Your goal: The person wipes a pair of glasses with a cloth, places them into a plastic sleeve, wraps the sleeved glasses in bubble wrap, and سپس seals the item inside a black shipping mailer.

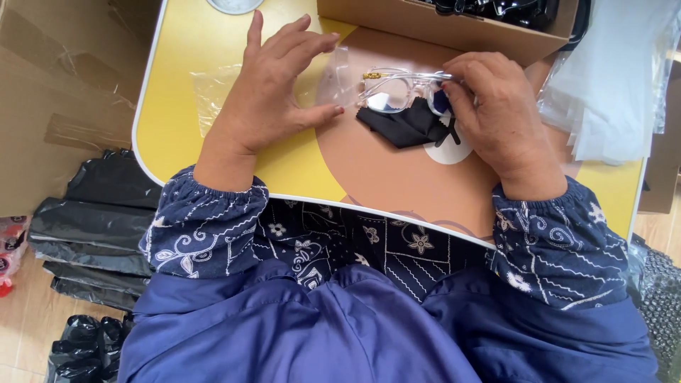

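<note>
Two hands work over a pair of clear-framed glasses [397, 89] lying near the middle of a small yellow and brown table [170, 106], with a gold hinge showing at the frame's upper left. The right hand [493, 113] sits at about three o'clock from the glasses, its fingertips [454, 78] pinched together on the right end of the frame, so this hand is clamped on the glasses. A black cloth [408, 126] lies crumpled just below the frame, at six o'clock, touching the lenses' lower edge and partly tucked under the right hand's thumb. The left hand [273, 85] rests at nine o'clock from the glasses, fingers spread apart and flat, pressing on a clear plastic bag [213, 89] that lies on the table; its thumb tip points toward the cloth, near it but not touching the frame. The bag's open end reaches up to the left lens, though whether the frame is inside it I cannot tell. At twelve o'clock stands a cardboard box [440, 28] with dark items inside. At two to three o'clock, beyond the right hand, lies a stack of clear sheets [617, 78]. Far out at eight o'clock, on the floor, lie folded black plastic bags [92, 227]. Both wrists wear blue patterned sleeve covers [206, 234].
</note>
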